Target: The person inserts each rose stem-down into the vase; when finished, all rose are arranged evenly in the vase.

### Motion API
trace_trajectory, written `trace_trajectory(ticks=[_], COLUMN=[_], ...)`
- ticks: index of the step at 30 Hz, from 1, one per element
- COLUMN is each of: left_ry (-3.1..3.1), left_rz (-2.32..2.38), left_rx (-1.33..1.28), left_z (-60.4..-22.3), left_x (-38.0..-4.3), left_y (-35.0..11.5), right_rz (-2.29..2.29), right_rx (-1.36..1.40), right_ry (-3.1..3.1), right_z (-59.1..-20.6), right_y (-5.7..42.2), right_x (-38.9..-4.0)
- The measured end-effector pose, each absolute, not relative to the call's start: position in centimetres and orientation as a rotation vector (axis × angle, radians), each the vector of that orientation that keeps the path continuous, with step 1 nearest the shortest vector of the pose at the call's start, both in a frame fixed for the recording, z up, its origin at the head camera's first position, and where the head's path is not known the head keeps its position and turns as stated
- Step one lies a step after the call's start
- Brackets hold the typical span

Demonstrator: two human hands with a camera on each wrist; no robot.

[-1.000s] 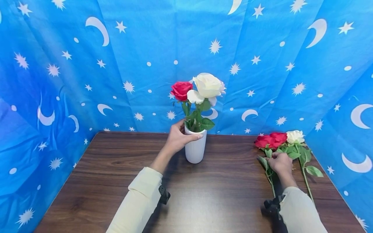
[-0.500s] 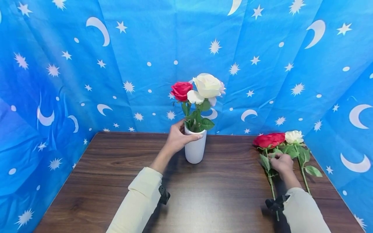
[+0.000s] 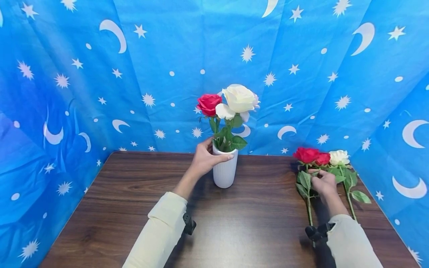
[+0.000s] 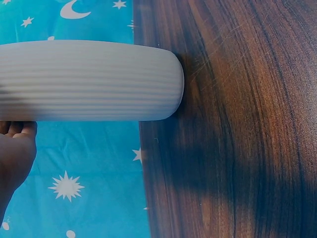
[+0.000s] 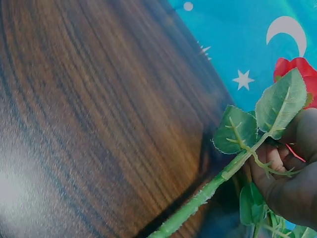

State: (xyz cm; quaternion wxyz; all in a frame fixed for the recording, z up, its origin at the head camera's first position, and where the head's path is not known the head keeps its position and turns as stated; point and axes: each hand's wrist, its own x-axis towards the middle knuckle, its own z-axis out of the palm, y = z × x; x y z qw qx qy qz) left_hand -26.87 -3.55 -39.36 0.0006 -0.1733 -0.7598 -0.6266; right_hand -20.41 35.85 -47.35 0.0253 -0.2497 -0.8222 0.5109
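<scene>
A white ribbed vase [image 3: 223,172] stands upright near the table's back edge, and my left hand [image 3: 203,158] grips it at the rim, thumb across the front. In it are a red rose [image 3: 208,104], a large white rose [image 3: 238,98] and a paler bloom mostly hidden behind. The left wrist view shows the vase's ribbed side [image 4: 99,82]. On the right, my right hand [image 3: 326,184] pinches a leafy red rose [image 3: 305,155] by its stem below the bloom. In the right wrist view its green stem [image 5: 190,203] slants over the table.
Another red rose [image 3: 323,159] and a white rose [image 3: 339,158] lie at the table's back right, beside my right hand. Blue cloth [image 3: 161,48] with moons and stars hangs around the wooden table [image 3: 254,219].
The red rose in my right hand has separated from the other red rose, its bloom now higher and its stem more upright. My left hand and the vase have stayed put.
</scene>
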Motion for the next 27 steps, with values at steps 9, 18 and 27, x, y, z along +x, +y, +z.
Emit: trace_trajectory(ticks=[9, 18, 27], left_ry=[-2.391, -2.411, -2.42], left_rz=[-1.973, -1.967, -1.956], left_rx=[-0.531, -0.505, -0.497], left_z=[-39.3, -39.3, -39.3], left_x=[-26.9, -26.9, -26.9], left_y=[-3.6, -3.6, -3.6], right_rz=[1.622, 1.707, 1.722], right_rx=[-0.703, -0.652, -0.594], right_ry=[-2.477, -2.369, -2.328], right_z=[-45.9, -44.4, -42.5], right_y=[35.1, 34.4, 33.3], right_x=[-20.8, -21.1, -21.0])
